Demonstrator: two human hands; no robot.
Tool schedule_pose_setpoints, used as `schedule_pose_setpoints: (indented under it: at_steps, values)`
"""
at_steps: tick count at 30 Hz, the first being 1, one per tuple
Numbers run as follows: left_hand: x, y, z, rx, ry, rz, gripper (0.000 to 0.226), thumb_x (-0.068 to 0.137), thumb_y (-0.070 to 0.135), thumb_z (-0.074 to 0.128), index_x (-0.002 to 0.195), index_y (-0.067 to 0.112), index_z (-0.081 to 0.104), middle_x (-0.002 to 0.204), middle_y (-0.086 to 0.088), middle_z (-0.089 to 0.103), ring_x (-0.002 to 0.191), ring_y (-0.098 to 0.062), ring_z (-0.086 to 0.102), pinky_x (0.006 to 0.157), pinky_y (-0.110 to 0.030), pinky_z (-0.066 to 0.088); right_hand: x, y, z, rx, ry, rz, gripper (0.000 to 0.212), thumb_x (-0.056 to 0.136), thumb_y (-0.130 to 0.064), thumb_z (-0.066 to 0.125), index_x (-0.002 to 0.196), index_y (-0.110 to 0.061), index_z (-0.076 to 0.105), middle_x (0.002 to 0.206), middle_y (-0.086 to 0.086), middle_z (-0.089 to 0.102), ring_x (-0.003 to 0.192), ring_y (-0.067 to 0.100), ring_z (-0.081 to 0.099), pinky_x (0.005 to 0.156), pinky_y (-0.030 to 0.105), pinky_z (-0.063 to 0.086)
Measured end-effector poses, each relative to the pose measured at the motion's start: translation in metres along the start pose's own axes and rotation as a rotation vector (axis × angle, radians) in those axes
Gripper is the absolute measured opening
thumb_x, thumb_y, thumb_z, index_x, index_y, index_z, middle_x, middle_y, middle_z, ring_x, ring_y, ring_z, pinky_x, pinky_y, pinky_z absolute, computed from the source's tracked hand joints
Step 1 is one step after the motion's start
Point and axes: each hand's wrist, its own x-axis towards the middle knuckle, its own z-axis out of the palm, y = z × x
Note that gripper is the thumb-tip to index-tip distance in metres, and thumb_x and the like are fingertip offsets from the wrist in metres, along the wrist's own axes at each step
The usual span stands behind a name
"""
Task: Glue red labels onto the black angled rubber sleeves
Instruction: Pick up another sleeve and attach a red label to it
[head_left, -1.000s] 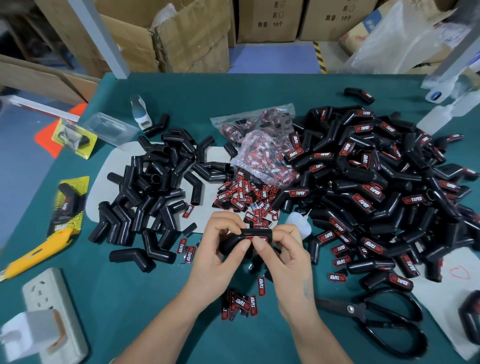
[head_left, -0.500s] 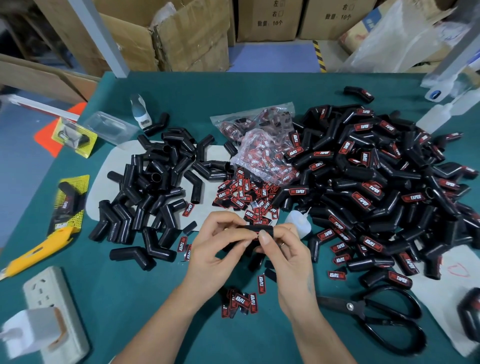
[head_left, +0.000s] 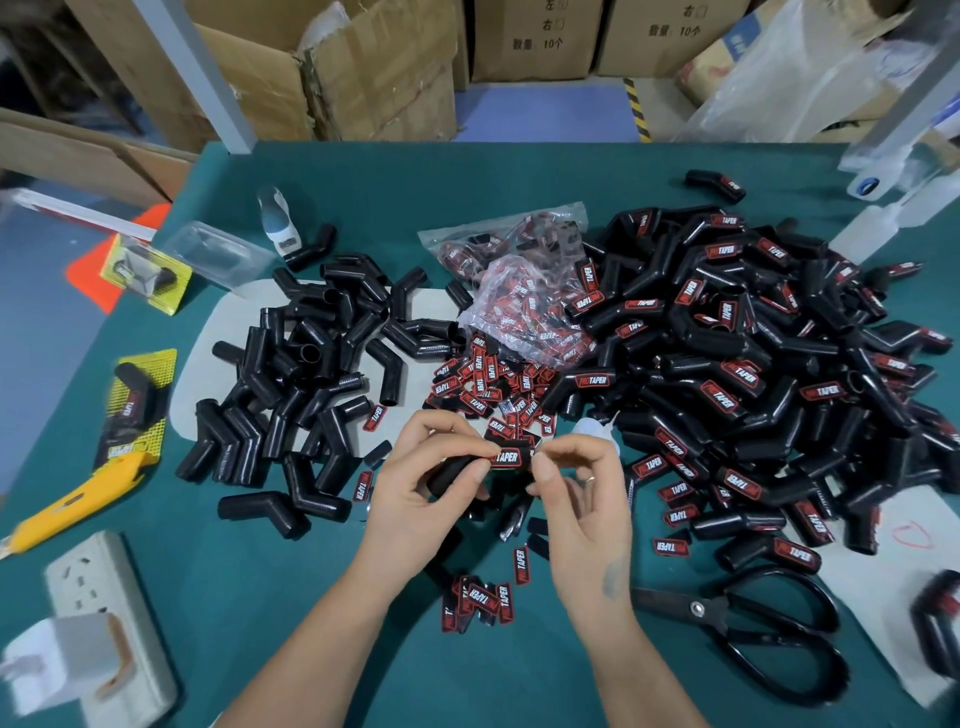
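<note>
Your left hand (head_left: 426, 483) grips a black sleeve (head_left: 457, 470) just above the green table (head_left: 260, 597), between both hands. The red label (head_left: 505, 457) sits on its upper end. Your right hand (head_left: 576, 488) has fingers curled, thumb tip right beside the label, holding nothing I can see.

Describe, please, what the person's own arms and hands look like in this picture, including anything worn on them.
Both forearms are bare up to the bottom edge of the picture: no sleeves, gloves or watch show. The left hand wears nothing visible. The right hand has a thin ring on one finger and a greyish smudge near the wrist; whether that is a stain or a mark cannot be told.
</note>
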Motion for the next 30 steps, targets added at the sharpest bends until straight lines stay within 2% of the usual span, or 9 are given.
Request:
schedule_pose_setpoints:
  at_steps: [4,7,10,14,21,27,30]
  values:
    - [-0.0003,-0.0008,-0.0011,0.092,-0.036,-0.005,0.013,0.096,0.018,0.069,0.105,0.023,0.077,0.111,0.001,0.059,0.096,-0.026,0.064,0.083,-0.044,0.056,-0.0020,-0.0005,0.0012,-0.103,-0.040,-0.058,0.015,0.096,-0.041,0.067,0.109,-0.049,0.069,0.106,-0.012,0.072,0.097,0.021,0.071,0.083,0.038,0.055]
    - [-0.0007,0.0006,-0.0006,0.120,-0.044,0.025,0.013,0.094,0.019,0.070,0.104,0.025,0.076,0.111,0.003,0.059,0.104,-0.021,0.064,0.093,-0.031,0.051,-0.0014,-0.0007,0.0036,-0.149,-0.043,-0.146,0.014,0.097,-0.030,0.070,0.104,-0.040,0.075,0.099,-0.009,0.072,0.092,0.017,0.069,0.080,0.022,0.050]
    - [-0.0018,0.0004,0.0008,0.123,-0.025,0.032,0.011,0.094,0.019,0.074,0.103,0.024,0.076,0.108,0.000,0.061,0.101,-0.022,0.065,0.091,-0.033,0.053,-0.0009,0.0001,0.0030,-0.172,-0.026,-0.191,0.010,0.095,-0.021,0.072,0.101,-0.026,0.080,0.097,-0.009,0.073,0.090,0.013,0.069,0.081,0.012,0.047]
    - [-0.0020,0.0015,0.0010,0.136,-0.004,0.052,0.012,0.092,0.017,0.076,0.102,0.021,0.078,0.106,-0.005,0.063,0.100,-0.022,0.066,0.095,-0.026,0.049,-0.0009,0.0023,0.0012,-0.161,-0.008,-0.179,0.013,0.093,-0.015,0.077,0.102,-0.023,0.081,0.096,-0.009,0.074,0.091,0.015,0.072,0.082,0.015,0.051]
    - [-0.0014,0.0015,0.0010,0.174,-0.002,0.054,0.015,0.087,0.007,0.080,0.099,0.015,0.080,0.104,-0.006,0.065,0.099,-0.019,0.067,0.094,-0.024,0.050,-0.0002,0.0013,0.0004,-0.121,-0.016,-0.131,0.021,0.092,-0.013,0.077,0.100,-0.032,0.081,0.094,-0.008,0.075,0.088,0.018,0.070,0.082,0.019,0.051]
    - [0.0007,0.0013,-0.0016,0.170,-0.019,0.033,0.012,0.089,0.017,0.081,0.099,0.021,0.079,0.104,-0.001,0.065,0.100,-0.020,0.067,0.095,-0.024,0.050,0.0013,0.0020,0.0006,-0.122,-0.028,-0.106,0.019,0.091,-0.014,0.077,0.098,-0.031,0.081,0.094,-0.008,0.075,0.087,0.018,0.070,0.081,0.022,0.053]
    - [0.0016,0.0011,-0.0028,0.166,-0.031,0.014,0.013,0.088,0.015,0.081,0.099,0.021,0.079,0.105,0.002,0.064,0.100,-0.019,0.067,0.095,-0.024,0.049,0.0014,0.0039,-0.0009,-0.129,-0.043,-0.100,0.022,0.093,-0.013,0.077,0.100,-0.034,0.080,0.096,-0.007,0.075,0.089,0.020,0.070,0.082,0.027,0.055]
